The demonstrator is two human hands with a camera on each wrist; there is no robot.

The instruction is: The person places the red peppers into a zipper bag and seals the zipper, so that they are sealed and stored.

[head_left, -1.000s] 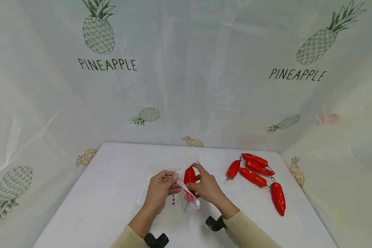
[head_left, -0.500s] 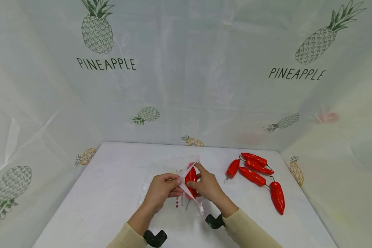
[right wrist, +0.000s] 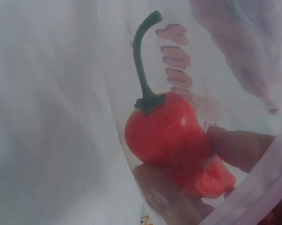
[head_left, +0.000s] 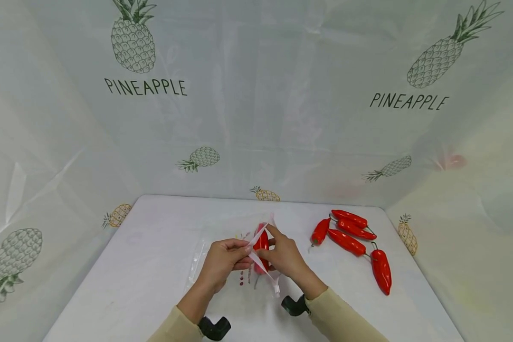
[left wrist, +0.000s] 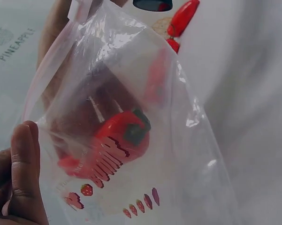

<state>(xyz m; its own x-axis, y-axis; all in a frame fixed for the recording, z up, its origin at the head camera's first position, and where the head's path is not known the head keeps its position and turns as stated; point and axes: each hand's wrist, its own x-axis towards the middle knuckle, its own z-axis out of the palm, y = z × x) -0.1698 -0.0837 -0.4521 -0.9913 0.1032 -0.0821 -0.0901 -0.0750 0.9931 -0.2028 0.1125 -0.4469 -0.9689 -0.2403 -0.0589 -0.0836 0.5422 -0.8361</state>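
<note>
My left hand (head_left: 222, 262) pinches the pink-edged mouth of a clear zip bag (left wrist: 192, 159) printed with small strawberries and letters. My right hand (head_left: 285, 256) reaches into the mouth and grips a red chili pepper (right wrist: 164, 133), its fingers curled round the body. Through the film in the right wrist view, the green stem (right wrist: 141, 61) points away from that hand. In the left wrist view the pepper's stem end (left wrist: 126, 133) shows behind the print. The pink zip strip (left wrist: 47, 75) gapes between both hands, and the film partly veils the right fingers.
Several more red chili peppers (head_left: 347, 242) lie in a loose group on the right of the white table (head_left: 145, 251), one (head_left: 381, 271) nearer the front. A pineapple-print curtain (head_left: 278, 118) surrounds the table's back and sides. Black wrist mounts (head_left: 214, 328) sit by the sleeves.
My left hand has shifted slightly right with the bag's edge, and the mouth has spread. The zip strip now covers more of the pepper, which sits deeper in the bag with my right hand.
</note>
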